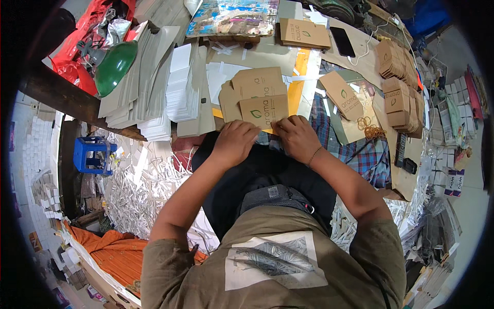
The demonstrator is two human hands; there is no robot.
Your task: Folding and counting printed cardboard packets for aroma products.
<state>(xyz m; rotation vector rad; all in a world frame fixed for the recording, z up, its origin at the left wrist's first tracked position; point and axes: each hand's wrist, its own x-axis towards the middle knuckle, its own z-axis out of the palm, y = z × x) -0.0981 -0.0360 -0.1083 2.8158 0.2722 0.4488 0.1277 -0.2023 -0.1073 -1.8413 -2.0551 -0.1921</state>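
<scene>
My left hand and my right hand both press on the near edge of a flat brown cardboard packet printed with a green leaf. Each hand pinches that lower edge with bent fingers. The packet lies on top of several similar brown packets fanned out on the work surface just beyond my hands. A thin bracelet circles my right wrist.
Stacks of white card sheets lie to the left beside a green lamp shade. Piles of folded brown packets, rubber bands and a black phone sit to the right. White paper scraps and a blue stool are on the floor at left.
</scene>
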